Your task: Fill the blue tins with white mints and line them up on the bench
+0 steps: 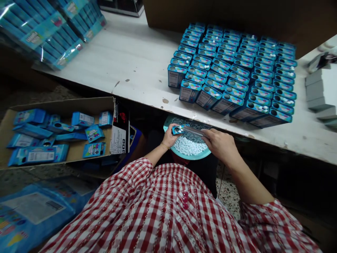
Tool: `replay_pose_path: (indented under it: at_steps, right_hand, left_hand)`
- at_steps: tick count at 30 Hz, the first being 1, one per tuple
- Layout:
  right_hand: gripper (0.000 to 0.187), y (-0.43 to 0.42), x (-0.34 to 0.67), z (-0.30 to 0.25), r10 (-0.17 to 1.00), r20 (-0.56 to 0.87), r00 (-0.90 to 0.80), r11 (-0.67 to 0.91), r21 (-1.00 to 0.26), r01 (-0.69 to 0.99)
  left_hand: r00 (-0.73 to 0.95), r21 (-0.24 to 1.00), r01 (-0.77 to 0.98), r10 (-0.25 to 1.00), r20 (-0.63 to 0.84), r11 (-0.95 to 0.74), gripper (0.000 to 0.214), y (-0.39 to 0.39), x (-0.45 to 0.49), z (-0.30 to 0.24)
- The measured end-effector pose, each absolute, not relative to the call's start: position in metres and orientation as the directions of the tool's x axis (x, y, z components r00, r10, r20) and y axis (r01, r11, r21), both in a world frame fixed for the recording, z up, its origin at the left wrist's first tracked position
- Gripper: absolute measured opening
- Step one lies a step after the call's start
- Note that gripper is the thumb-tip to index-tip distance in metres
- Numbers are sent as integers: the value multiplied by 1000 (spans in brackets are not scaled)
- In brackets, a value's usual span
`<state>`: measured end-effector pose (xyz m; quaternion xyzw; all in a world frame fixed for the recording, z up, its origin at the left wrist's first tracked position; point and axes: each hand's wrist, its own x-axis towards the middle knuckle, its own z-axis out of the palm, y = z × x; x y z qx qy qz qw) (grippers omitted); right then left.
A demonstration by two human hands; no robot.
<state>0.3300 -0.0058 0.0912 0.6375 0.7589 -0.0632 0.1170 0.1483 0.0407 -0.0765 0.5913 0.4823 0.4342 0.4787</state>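
Observation:
A teal basin (202,155) in my lap holds many small pale candies (188,146). Over its left rim, my left hand (170,136) is closed around a small blue candy tin (177,130), its top opening facing up with white candies showing at it. My right hand (218,142) grips a metal scoop (194,131) whose front end reaches the tin's opening. The exact shape of the scoop is partly hidden by my fingers.
Rows of upright blue tins (219,66) cover the right of the white table (126,59). An open cardboard box (65,162) of loose tins stands at left. Wrapped packs (47,38) lie at the far left, and white boxes (319,88) at the right edge.

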Motion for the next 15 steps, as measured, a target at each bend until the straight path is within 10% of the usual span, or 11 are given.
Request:
replay_pose_path:
  at_steps: [15]
  right_hand:
    - [36, -37, 395, 36, 981, -188, -49, 21, -148, 989]
  left_hand:
    - [199, 827, 516, 970, 137, -223, 36, 44, 111, -44]
